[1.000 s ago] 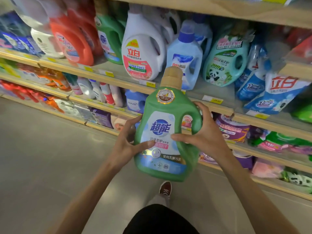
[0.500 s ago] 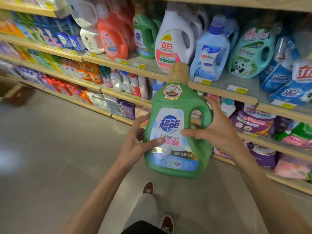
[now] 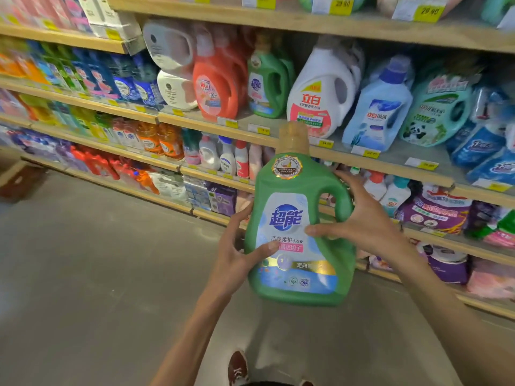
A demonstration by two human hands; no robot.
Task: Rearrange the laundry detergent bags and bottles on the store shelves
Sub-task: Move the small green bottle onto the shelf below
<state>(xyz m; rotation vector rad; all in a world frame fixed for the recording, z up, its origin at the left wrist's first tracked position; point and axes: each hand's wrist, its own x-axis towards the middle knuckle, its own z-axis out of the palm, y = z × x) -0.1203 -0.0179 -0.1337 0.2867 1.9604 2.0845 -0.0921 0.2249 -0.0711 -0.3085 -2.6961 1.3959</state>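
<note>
I hold a large green detergent bottle point(image 3: 299, 235) with a gold cap upright in front of the shelves, above the floor. My left hand point(image 3: 237, 252) grips its lower left side, thumb across the label. My right hand point(image 3: 359, 221) clasps the handle side, thumb on the label. On the shelf behind stand a matching green bottle point(image 3: 267, 82), an orange bottle point(image 3: 217, 84), a white bottle point(image 3: 320, 93), a light blue bottle point(image 3: 379, 110) and a teal panda bottle point(image 3: 437, 110). Blue refill bags point(image 3: 482, 149) lie at the right.
Wooden shelves point(image 3: 250, 129) with yellow price tags run diagonally from left to right. Lower shelves hold small bottles point(image 3: 228, 157) and purple bags point(image 3: 434, 213). The grey floor point(image 3: 83, 274) spreads to the left. My red shoe point(image 3: 238, 367) shows below. A brown box point(image 3: 19, 182) sits at far left.
The view has swung left and up along the shelves, showing more of the left aisle. The green bottle stays in both hands, held slightly higher and closer to the shelf.
</note>
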